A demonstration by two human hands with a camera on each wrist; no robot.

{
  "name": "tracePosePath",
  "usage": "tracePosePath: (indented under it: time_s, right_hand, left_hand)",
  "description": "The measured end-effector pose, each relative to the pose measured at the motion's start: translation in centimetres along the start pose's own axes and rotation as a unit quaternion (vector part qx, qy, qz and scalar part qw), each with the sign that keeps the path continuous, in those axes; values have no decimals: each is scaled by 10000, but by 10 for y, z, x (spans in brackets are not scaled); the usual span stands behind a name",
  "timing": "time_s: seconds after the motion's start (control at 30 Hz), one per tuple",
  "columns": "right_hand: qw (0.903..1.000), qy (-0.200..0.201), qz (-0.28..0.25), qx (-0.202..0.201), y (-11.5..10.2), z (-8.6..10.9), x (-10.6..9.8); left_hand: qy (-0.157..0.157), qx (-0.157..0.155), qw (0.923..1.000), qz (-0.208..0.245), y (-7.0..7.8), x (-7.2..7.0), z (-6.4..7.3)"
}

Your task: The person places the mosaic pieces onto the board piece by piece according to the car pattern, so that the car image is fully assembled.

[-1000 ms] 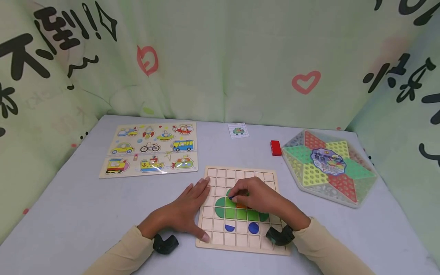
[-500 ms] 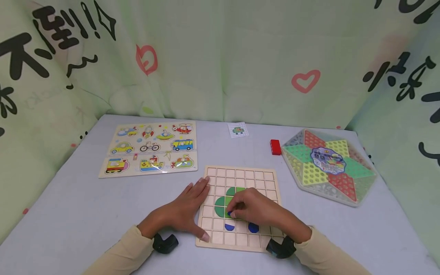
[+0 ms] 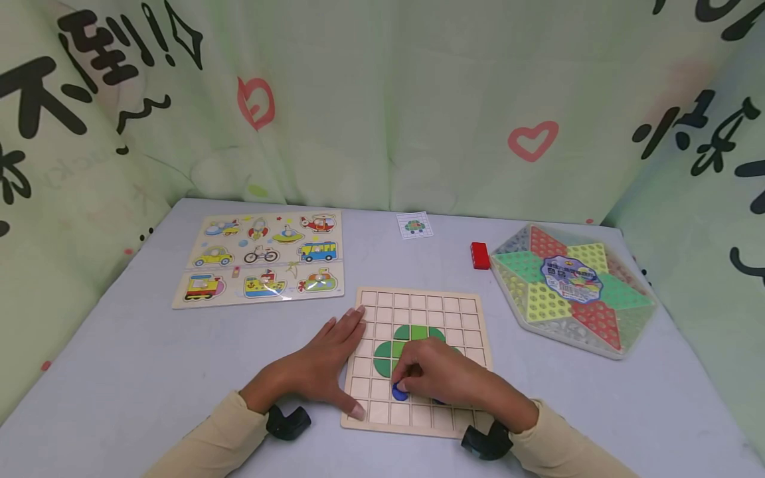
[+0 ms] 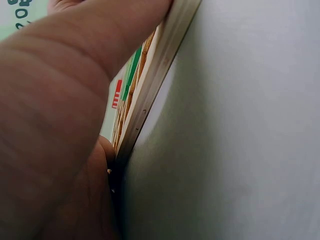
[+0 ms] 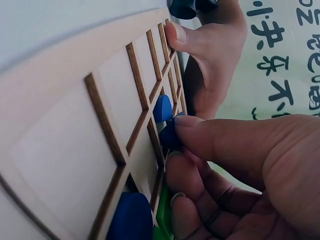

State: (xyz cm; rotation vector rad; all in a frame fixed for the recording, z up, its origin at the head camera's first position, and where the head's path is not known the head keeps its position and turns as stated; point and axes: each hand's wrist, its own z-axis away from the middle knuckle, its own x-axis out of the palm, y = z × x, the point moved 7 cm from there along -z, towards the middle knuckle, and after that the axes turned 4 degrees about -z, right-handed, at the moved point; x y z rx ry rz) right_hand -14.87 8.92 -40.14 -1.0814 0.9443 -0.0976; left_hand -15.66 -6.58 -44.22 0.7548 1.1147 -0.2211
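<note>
A wooden grid board [image 3: 382, 417] lies flat on the table, with several green pieces [image 3: 384, 358] in its cells. My right hand [image 3: 442, 373] pinches a blue half-round piece [image 5: 171, 136] between thumb and fingers, low over a cell. Right beside it, a second blue half-round piece [image 5: 162, 108] sits in the grid. Another blue piece [image 5: 131, 217] shows nearer the right wrist camera, mostly covered by the hand in the head view. My left hand [image 3: 317, 366] rests along the board's left edge, fingers extended and thumb spread onto the near corner. The right hand hides part of the green pieces.
A vehicle picture puzzle [image 3: 259, 260] lies at the back left. Behind the board is a small pattern card [image 3: 415, 226]. A red block [image 3: 480, 255] stands near a hexagonal checkers box [image 3: 597, 318] on the right. A printed curtain [image 3: 388, 119] encloses the table.
My right hand has brought the blue half-round piece toward me, from over the green pieces down to the other blue half-round piece. The left hand has stayed put.
</note>
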Motion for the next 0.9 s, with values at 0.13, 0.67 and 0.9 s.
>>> tracePosePath:
  time_s: [0.13, 0.67, 0.9]
  right_hand:
    - [9996, 101, 253, -15, 0, 0, 0]
    - [9987, 205, 442, 157, 0, 1, -4]
    - [9966, 485, 471, 461, 9, 5, -29]
  left_hand:
    - [2, -15, 10000, 15, 0, 0, 0]
    - [-3, -71, 10000, 12, 0, 1, 1]
    - [-71, -5, 9997, 218, 0, 4, 1]
